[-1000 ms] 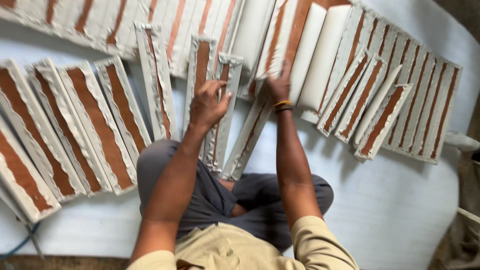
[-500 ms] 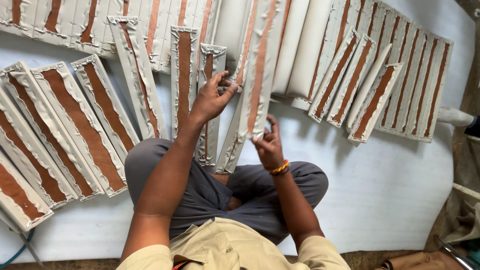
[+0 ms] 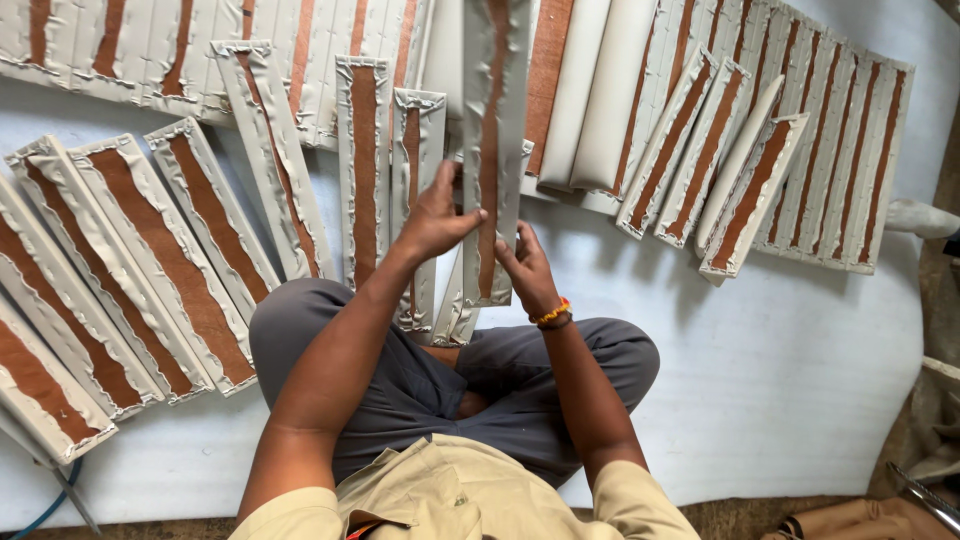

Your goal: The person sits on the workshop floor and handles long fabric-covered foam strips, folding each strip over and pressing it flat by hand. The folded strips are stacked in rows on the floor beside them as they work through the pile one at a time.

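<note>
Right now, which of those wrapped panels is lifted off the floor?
The long panel gripped by the left hand and right hand, raised above the lap; every other panel lies flat on the white sheet.

Held panel (image 3: 493, 150) wrapped in matt cream leatherette, wrinkled edges, rough brown board strip bare, white sheet (image 3: 800, 380) smooth, matt

Short-sleeved khaki shirt (image 3: 470, 495), grey trousers (image 3: 420, 385), what looks like a beaded orange-yellow wristband (image 3: 552, 314), bare forearms
</note>
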Available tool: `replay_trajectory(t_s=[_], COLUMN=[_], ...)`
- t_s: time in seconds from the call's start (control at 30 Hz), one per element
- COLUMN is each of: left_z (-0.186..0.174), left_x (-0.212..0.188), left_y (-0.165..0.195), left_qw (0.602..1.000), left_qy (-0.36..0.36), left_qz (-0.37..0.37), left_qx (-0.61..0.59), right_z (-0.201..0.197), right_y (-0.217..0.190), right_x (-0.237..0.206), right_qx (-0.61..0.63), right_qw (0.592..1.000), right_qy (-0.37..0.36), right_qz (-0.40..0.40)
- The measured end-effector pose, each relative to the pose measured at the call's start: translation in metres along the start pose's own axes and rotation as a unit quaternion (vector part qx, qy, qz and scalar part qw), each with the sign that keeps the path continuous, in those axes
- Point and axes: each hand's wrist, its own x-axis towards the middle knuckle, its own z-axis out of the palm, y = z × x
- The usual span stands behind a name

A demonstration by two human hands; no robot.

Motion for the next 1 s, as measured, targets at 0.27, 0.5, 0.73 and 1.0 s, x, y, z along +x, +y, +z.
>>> replay_trajectory(t_s=[0.27,0.5,0.73,1.0], left_z=[0.012,0.009,0.010,0.005], left_x=[-0.005,-0.014,-0.016,-0.014], left_y=[0.016,0.012,0.002,-0.001], left_qw=[0.994,0.944,0.921,0.932], left_qy=[-0.108,-0.121,-0.146,-0.139], left_qz=[-0.026,0.013,-0.016,0.003], left_qx=[0.001,0.307,0.360,0.336], right_z=[-0.078,-0.246,-0.232,-0.141], right_y=[0.018,-0.045,-0.068,-0.047], right_x=[0.025,0.065,0.098,0.149], right_qx=[-0.092,-0.410,-0.430,-0.552], right_qw=[0.960,0.774,0.734,0.747], right_qy=[0.265,0.480,0.513,0.367], right_qz=[0.002,0.036,-0.112,0.050])
